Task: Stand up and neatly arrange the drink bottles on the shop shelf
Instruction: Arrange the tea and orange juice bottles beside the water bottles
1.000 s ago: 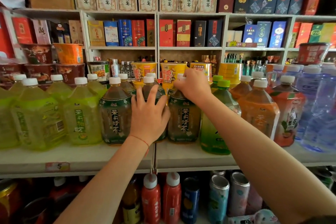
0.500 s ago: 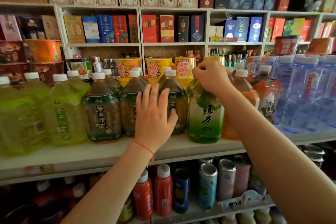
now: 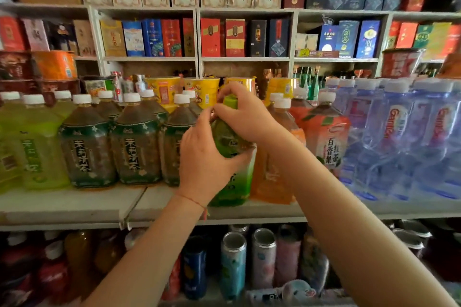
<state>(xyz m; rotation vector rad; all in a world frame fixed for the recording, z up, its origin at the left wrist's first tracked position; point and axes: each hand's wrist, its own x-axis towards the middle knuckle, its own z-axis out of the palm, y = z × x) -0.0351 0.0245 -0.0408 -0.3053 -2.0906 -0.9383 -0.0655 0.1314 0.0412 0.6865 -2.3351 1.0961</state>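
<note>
Bottles of drink stand in rows on the white shelf (image 3: pixel 74 203), and both hands are on one of them: a green tea bottle (image 3: pixel 230 182) with a green cap, standing upright near the front edge, about midway along the shelf. The left hand (image 3: pixel 207 157) wraps round its body from the left side, thumb across the front of the label, a thin red string on the wrist. The right hand (image 3: pixel 245 117) grips the neck and cap from above, fingers curled over the top so that only a corner of the green cap shows.

Just left of the held bottle stand three dark tea bottles (image 3: pixel 136 142) with white caps and dark green labels, upright and close together, with more of the same behind them. Further left are yellow-green bottles (image 3: pixel 37 152), also white-capped. Just to the right, touching or nearly touching the green one, is an orange drink bottle (image 3: pixel 273 174), partly hidden by the right forearm, then a red tea bottle (image 3: pixel 326 142) with a fruit label, then a block of clear water bottles (image 3: pixel 399 137).

Behind the row sit yellow cups (image 3: pixel 204 91). Boxes (image 3: pixel 234 37) fill the upper shelves; cans (image 3: pixel 233 264) stand below.
</note>
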